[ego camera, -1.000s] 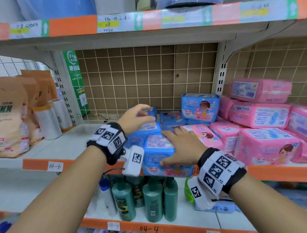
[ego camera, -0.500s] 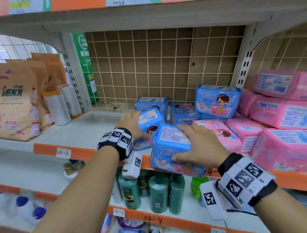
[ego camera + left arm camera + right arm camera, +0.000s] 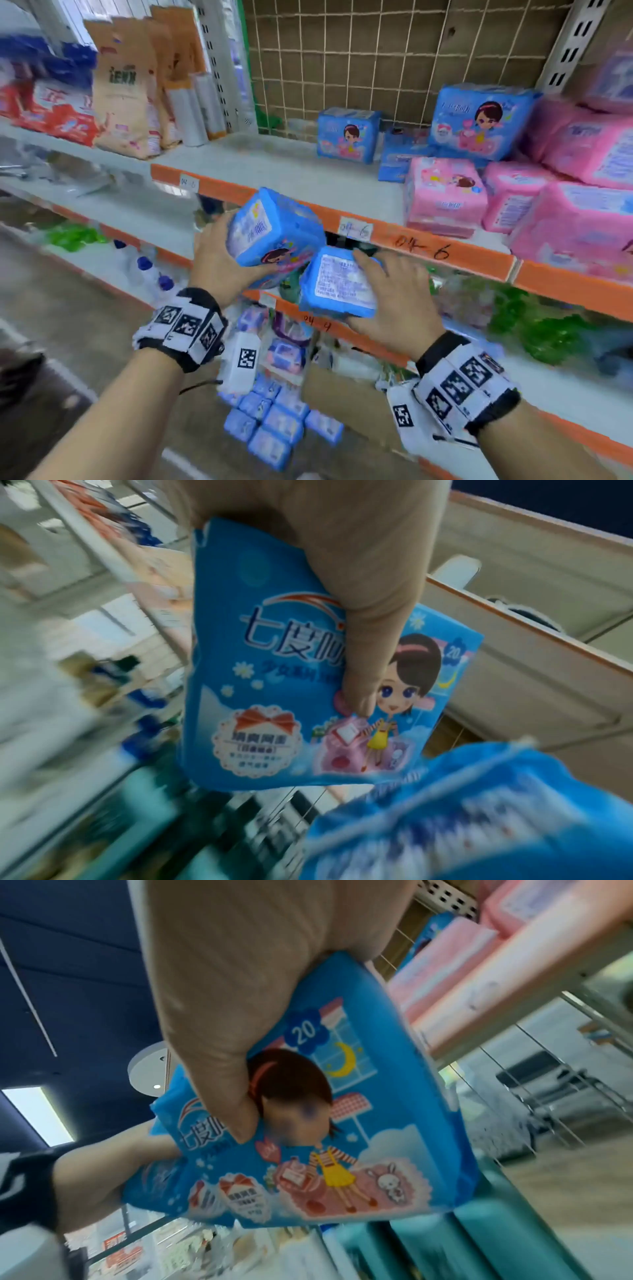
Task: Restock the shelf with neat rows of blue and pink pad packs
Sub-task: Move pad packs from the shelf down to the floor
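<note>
My left hand (image 3: 219, 263) grips a blue pad pack (image 3: 274, 229), tilted, in front of the shelf's orange edge (image 3: 428, 250). In the left wrist view the thumb (image 3: 363, 642) presses on this pack's (image 3: 274, 696) printed face. Just to its right my right hand (image 3: 394, 294) grips a second blue pack (image 3: 339, 281), label side up; the right wrist view shows the thumb (image 3: 222, 1069) on its cartoon face (image 3: 342, 1137). The two packs touch at one corner. On the shelf stand blue packs (image 3: 347, 135) (image 3: 479, 121) at the back and pink packs (image 3: 445, 195) on the right.
Brown bags (image 3: 126, 89) and white rolls (image 3: 191, 109) stand on the shelf's left. Bare shelf board (image 3: 267, 164) lies left of the blue packs. Below my hands several small blue packs (image 3: 270, 421) lie in a heap. Green bottles (image 3: 548, 335) fill the lower shelf.
Both hands have lifted their blue packs off the shelf's front and drawn them toward me and down. The head view has swung down and left.
</note>
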`<state>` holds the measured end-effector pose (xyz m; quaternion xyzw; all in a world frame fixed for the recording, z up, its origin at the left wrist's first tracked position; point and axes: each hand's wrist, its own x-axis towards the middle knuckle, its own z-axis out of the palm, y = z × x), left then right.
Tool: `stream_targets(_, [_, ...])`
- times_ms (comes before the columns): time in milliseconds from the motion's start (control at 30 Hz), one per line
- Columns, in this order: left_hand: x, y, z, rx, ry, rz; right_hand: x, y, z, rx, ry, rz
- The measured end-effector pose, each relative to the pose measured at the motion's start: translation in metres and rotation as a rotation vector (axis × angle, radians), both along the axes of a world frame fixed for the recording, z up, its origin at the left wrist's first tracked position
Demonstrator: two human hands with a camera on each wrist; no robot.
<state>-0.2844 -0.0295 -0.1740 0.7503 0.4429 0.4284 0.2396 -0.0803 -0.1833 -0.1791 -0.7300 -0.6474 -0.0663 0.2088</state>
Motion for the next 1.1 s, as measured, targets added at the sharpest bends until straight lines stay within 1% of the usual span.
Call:
stream_targets(67, [-0.019, -0.038, -0.048, -0.096, 0.097, 0.047, -0.001, -0.019, -0.041, -0.19, 0.098, 0.015])
stream_targets(133, [-0.034, -0.073, -0.098, -0.172, 0.192, 0.117, -0.004, -0.038, -0.091, -0.383, 0.162, -0.01])
stream_targets(200, [-0.047, -0.1, -0.149, -0.166, 0.302, 0.124, -0.007, -0.059, -0.141, -0.518, 0.246, -0.057])
stream_targets(233, [-0.052, -0.111, -0.175, -0.205, 0.37, 0.105, -0.008, -0.069, -0.166, -0.579, 0.308, -0.077])
stream_targets(333, [-0.063, -0.133, -0.252, -0.524, 0.642, 0.013, -0.011, -0.094, -0.235, -0.715, 0.535, -0.139])
stream_targets(367, [-0.065, -0.137, -0.279, -0.61, 0.717, -0.01, -0.014, -0.099, -0.257, -0.76, 0.56, -0.15])
stream_targets(400, [-0.068, -0.141, -0.309, -0.665, 0.793, -0.033, -0.017, -0.102, -0.282, -0.804, 0.542, -0.165])
stream_targets(467, [-0.071, -0.148, -0.372, -0.734, 0.93, -0.087, -0.024, -0.107, -0.335, -0.863, 0.518, -0.198])
stream_targets(533, [-0.073, -0.153, -0.438, -0.759, 1.069, -0.129, -0.031, -0.106, -0.396, -0.93, 0.589, -0.211])
stream_targets(600, [-0.077, -0.157, -0.503, -0.756, 1.2, -0.14, -0.036, -0.098, -0.461, -0.995, 0.606, -0.216])
stream_targets(667, [-0.08, -0.162, -0.565, -0.752, 1.254, -0.169, -0.039, -0.088, -0.524, -1.053, 0.544, -0.217])
stream_targets(733, [-0.082, -0.161, -0.621, -0.717, 1.282, -0.23, -0.042, -0.076, -0.583, -1.071, 0.468, -0.205])
stream_targets(800, [-0.079, -0.159, -0.67, -0.698, 1.307, -0.313, -0.045, -0.065, -0.637, -1.055, 0.41, -0.215])
stream_targets(867, [-0.074, -0.156, -0.714, -0.669, 1.309, -0.372, -0.051, -0.054, -0.684, -1.018, 0.415, -0.281])
stream_targets(933, [-0.064, -0.152, -0.753, -0.653, 1.304, -0.427, -0.055, -0.047, -0.726, -0.953, 0.454, -0.352])
stream_targets(1000, [-0.055, -0.148, -0.783, -0.623, 1.302, -0.47, -0.063, -0.04, -0.761, -0.916, 0.479, -0.381])
stream_targets(1100, [-0.042, -0.14, -0.815, -0.532, 1.209, -0.443, -0.07, -0.023, -0.8, -0.865, 0.441, -0.324])
